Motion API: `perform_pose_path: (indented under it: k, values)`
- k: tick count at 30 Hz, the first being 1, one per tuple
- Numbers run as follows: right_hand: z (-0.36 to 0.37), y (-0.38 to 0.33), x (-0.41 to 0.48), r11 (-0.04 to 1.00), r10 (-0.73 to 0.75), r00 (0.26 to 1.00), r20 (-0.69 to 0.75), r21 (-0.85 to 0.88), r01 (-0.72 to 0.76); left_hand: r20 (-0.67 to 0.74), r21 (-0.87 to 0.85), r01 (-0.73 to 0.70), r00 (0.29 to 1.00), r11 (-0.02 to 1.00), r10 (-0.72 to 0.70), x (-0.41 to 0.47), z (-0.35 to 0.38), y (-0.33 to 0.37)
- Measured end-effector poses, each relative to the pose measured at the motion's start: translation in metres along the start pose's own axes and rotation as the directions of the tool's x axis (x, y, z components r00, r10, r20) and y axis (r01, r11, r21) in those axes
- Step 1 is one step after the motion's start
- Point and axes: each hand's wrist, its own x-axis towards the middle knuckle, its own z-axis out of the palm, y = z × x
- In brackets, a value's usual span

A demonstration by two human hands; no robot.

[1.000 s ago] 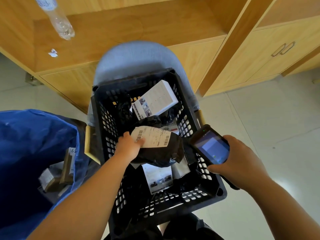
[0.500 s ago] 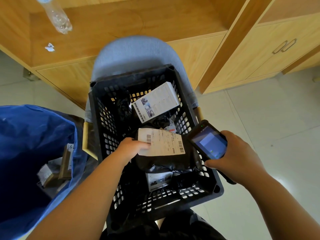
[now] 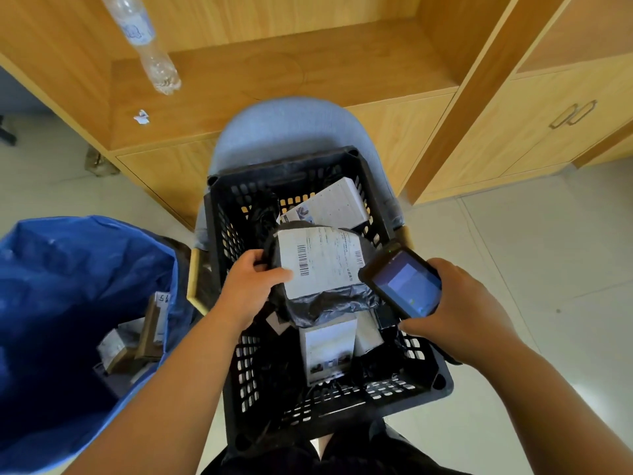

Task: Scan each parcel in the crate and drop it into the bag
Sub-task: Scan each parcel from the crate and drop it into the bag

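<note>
My left hand grips a black poly-bag parcel by its left edge, held above the black plastic crate with its white barcode label facing up. In my right hand is a handheld scanner, its lit screen up and its front end right at the parcel's right edge. More parcels lie in the crate: a white box at the far end and a white-labelled parcel near the front. The blue bag stands open to the left, with several parcels inside.
The crate sits on a grey upholstered chair. Behind it runs a wooden shelf unit with a plastic bottle and a paper scrap. Wooden cabinet doors stand at the right, pale floor tiles beside them.
My left hand has lifted the black parcel higher out of the crate and turned its label flat toward me. My right hand has brought the scanner closer to the parcel's right edge.
</note>
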Motion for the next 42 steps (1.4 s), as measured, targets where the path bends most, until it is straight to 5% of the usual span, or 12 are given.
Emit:
perform_pose_path:
  k: [13, 23, 32, 42]
  values:
    - [-0.004, -0.036, -0.005, 0.969, -0.172, 0.981, 0.095, -0.165, 0.186, -0.144, -0.074, -0.102, 0.985, 0.992, 0.090, -0.007, -0.016, -0.005]
    - [-0.002, -0.043, -0.007, 0.968, -0.164, 0.976, 0.141, -0.170, 0.187, -0.125, 0.020, -0.125, 0.984, 0.992, 0.126, -0.012, -0.016, -0.004]
    - [-0.001, -0.044, -0.009, 0.980, -0.143, 0.985, 0.096, -0.123, 0.154, -0.136, -0.060, -0.158, 0.979, 0.986, 0.149, -0.016, -0.020, -0.001]
    - [0.018, -0.098, 0.008, 0.945, -0.304, 0.945, 0.119, -0.085, 0.315, -0.263, -0.420, -0.013, 0.959, 0.907, -0.108, -0.048, -0.095, -0.017]
